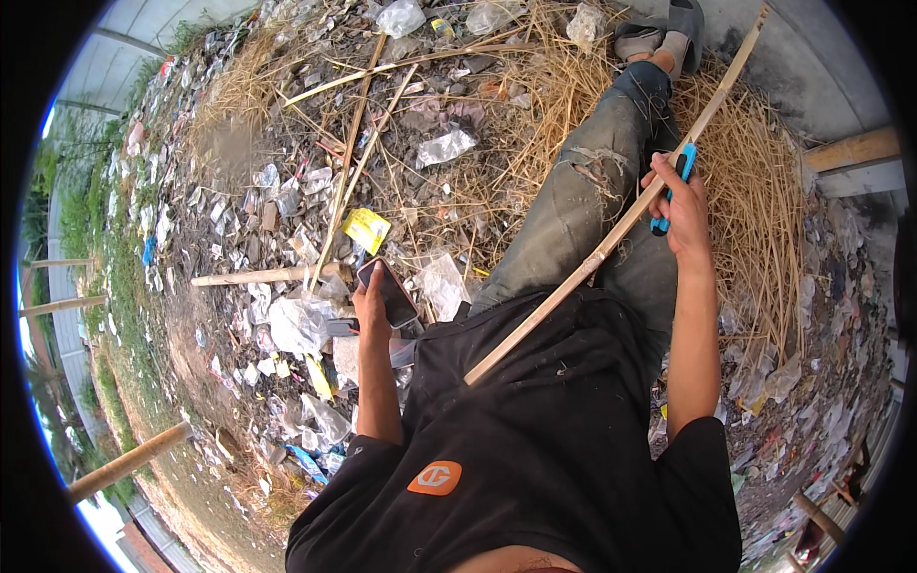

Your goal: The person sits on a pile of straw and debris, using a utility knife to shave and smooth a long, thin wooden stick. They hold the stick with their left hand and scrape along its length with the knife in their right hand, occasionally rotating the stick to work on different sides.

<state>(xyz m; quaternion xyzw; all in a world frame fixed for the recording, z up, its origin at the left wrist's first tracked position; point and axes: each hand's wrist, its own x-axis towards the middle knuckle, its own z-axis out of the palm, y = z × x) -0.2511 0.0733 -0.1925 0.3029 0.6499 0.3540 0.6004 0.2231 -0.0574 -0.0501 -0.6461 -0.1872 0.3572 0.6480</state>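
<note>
One bamboo strip (585, 267) slants through the pinching right hand (685, 210); the left hand (372, 304) clasps a phone (394, 298).

Daylight fell on litter-strewn ground (177, 358); a grey wall (821, 81) stood far right, green plants (81, 205) and pale panels (119, 67) left.

This is rough outdoor ground (186, 353), with plastic litter (298, 327), straw (755, 220), and apparently a grey panel wall (821, 62).

The strip (554, 300) passes over the legs (573, 202), straw (757, 224) to their right, the phone (395, 298) to their left.
</note>
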